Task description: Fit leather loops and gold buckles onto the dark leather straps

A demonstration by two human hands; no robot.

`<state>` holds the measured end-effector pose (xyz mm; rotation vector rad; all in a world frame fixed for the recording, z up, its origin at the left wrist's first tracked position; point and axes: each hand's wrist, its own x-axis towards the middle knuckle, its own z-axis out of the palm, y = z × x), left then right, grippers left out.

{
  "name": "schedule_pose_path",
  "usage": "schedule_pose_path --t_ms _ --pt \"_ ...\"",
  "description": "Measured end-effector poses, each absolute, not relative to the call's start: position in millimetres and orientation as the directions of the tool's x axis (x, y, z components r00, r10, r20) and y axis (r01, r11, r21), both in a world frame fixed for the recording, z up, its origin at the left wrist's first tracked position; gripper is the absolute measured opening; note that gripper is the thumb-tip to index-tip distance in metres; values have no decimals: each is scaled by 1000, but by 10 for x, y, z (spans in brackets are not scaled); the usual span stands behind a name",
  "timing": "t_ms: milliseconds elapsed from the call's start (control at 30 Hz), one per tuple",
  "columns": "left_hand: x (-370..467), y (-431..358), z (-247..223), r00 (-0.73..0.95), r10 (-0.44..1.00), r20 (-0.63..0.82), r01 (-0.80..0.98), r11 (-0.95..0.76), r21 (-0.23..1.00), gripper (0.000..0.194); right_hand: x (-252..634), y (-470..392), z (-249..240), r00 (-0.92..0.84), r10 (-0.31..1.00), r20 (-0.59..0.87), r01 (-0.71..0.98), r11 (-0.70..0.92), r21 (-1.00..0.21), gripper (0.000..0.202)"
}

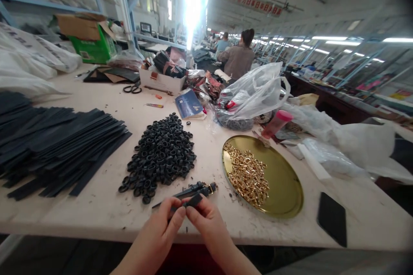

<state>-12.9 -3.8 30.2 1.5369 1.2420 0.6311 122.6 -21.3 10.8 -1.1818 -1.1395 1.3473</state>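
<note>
Pale, flat-topped table [97, 217] bears the lot. Left side: stack of long flat black strips [67, 146]. Right of it, mid-table: heap of small round black loops [164, 150]. In front of the heap's right part: narrow black straps with gold metal buckles [197, 188], lying just behind the left hand [163, 227] and right hand [209, 225], which have a short flat black strip [192, 200] between them. Right of the straps: round shiny gold tray [285, 180], small gold metal buckles [250, 176] in its left part. Farther right, near front edge: flat black rectangular slab [332, 219]. Behind the heap: blue rectangular paper booklet [189, 104]; behind that, white cardboard box [161, 81], black-handled scissors [132, 89] to its left.
</note>
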Motion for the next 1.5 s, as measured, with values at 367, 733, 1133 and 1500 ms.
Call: schedule_pose_path --t_ms 367,733,1133,1500 --pt "-150 269 262 150 952 -268 242 228 943 24 2607 830 161 185 969 161 927 -117 -357 23" --pt "-157 204 357 214 933 -289 265 229 937 24 2784 1137 1 268 952 146 902 -195 -384 13" --pt "57 -50 514 294 946 -139 202 80 976 19 1489 -146 403 -46 952 -301 -485 -285 -827 21" --pt "-149 -277 551 189 977 -99 260 48 965 25 1225 -403 409 -159 987 13 23 17 -1000 17"
